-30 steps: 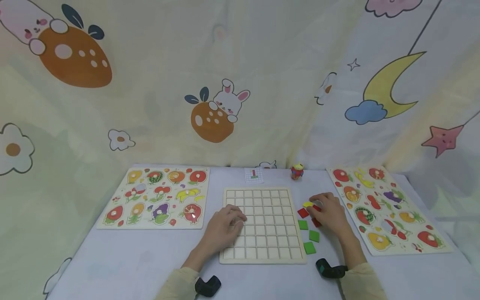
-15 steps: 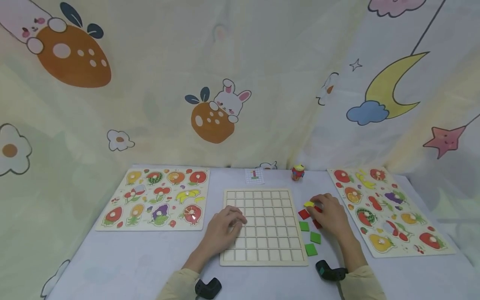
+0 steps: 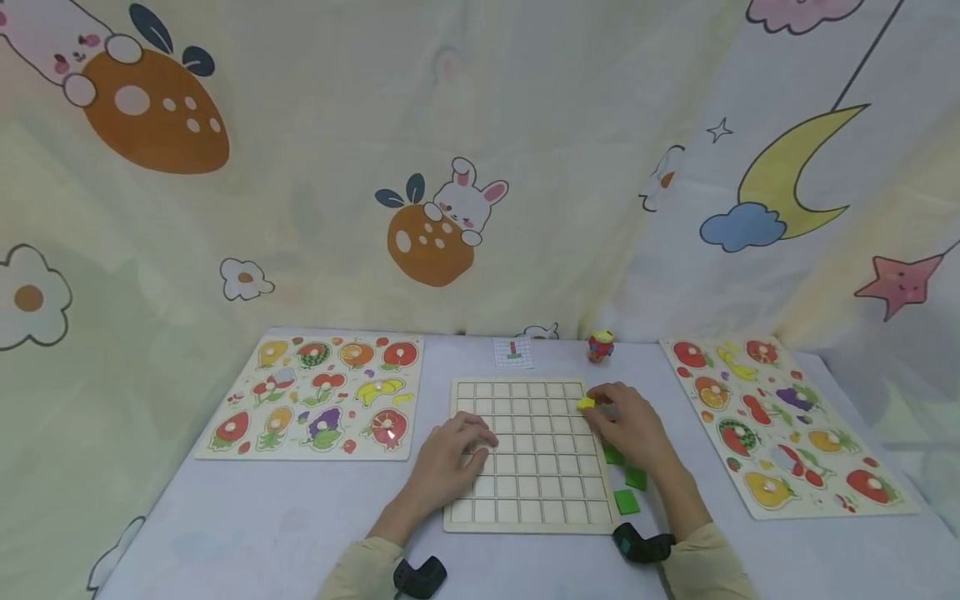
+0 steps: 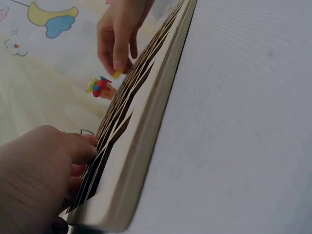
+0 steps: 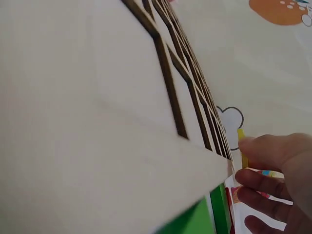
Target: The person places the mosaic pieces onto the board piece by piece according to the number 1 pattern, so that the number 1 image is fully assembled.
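My right hand (image 3: 628, 427) pinches a yellow square tile (image 3: 586, 403) between thumb and fingers, over the upper right edge of the wooden grid board (image 3: 525, 454). In the right wrist view the yellow tile (image 5: 244, 148) stands on edge in the grip. My left hand (image 3: 448, 460) rests on the left part of the board, its fingers loosely bent. Several green tiles, one of them in front (image 3: 626, 502), lie along the board's right side. Red tiles (image 5: 229, 207) show as a sliver in the right wrist view; the right hand hides them in the head view.
Behind the board lie a small card with a coloured grid pattern (image 3: 513, 353) and a toy figurine (image 3: 600, 345). Fruit puzzle boards flank it, one on the left (image 3: 311, 396) and one on the right (image 3: 787, 425). A printed cloth (image 3: 337, 208) hangs behind.
My right hand has lifted the yellow tile from among the loose tiles and moved left with it to the board's upper right edge. The left hand has stayed put.
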A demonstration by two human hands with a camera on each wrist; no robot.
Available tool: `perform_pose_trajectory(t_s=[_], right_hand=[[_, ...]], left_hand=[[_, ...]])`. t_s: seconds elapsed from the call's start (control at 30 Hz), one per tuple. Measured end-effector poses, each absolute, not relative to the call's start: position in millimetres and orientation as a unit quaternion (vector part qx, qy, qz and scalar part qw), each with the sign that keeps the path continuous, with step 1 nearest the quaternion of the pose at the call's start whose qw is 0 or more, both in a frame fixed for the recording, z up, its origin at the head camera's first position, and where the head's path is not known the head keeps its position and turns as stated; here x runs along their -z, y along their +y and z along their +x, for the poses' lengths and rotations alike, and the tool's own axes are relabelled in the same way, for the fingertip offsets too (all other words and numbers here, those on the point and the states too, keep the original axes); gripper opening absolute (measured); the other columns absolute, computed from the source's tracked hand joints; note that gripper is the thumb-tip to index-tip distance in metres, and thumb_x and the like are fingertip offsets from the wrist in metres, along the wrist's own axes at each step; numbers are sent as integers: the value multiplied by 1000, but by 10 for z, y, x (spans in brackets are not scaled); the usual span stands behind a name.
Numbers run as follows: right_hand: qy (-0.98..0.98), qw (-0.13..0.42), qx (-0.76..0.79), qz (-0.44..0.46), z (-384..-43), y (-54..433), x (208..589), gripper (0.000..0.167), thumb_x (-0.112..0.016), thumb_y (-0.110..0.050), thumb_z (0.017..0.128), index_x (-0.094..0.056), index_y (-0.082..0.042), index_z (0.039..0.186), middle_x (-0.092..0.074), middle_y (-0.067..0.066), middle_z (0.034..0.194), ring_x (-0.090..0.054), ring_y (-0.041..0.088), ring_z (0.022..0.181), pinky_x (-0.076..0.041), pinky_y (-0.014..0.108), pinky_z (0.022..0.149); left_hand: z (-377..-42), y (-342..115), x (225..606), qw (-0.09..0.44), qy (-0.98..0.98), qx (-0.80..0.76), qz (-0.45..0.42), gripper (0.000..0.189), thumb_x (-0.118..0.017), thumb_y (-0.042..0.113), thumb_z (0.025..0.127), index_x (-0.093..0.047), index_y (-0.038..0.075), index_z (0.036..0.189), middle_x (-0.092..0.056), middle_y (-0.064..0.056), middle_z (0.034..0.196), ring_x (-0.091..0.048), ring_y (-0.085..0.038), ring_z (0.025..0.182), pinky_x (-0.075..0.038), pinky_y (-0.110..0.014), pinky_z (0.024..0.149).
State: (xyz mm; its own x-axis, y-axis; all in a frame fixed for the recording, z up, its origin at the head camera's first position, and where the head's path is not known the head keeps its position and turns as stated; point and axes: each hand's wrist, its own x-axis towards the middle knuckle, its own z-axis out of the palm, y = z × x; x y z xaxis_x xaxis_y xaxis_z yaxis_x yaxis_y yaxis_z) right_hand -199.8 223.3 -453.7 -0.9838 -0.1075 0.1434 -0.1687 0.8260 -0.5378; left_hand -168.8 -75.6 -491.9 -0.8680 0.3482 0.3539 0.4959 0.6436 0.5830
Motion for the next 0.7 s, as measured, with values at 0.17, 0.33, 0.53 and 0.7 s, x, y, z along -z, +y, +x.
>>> perform_pose_trajectory(t_s=[0.17,0.33,0.53,0.7], right_hand=[[-947,49,-301,101,-1985,2137,4465,31,-66,-30,88,-63,-11,112,-63,4,107,-57,23,102,-45,46,88],[-945,39,-301,122,-1988,2033,4381,29,-66,-28,88,-63,-12,112,-64,3,108,-57,23,106,-44,48,92],[-942,43,-296,152,-2028,1913,4304,28,-68,-25,86,-63,-10,110,-65,3,105,-60,22,101,-47,46,88],[-936,34,-306,168,-2076,1794,4313,28,-69,-24,85,-64,-10,109,-64,3,105,-61,21,99,-48,43,86]], left_hand=[[-1679,-747,4906,108,-900,352,-234,14,-66,17,85,-67,28,94,-58,14,109,-54,-2,90,-39,-27,77],[-1677,-761,4881,110,-899,353,-235,15,-66,16,85,-67,28,94,-58,14,110,-54,-2,92,-40,-27,77],[-1693,-768,4886,111,-898,354,-238,15,-66,16,85,-67,28,93,-59,13,110,-54,-3,92,-36,-27,75],[-1686,-755,4906,100,-898,357,-235,19,-67,19,85,-66,27,102,-59,12,111,-52,-2,86,-28,-29,76]])
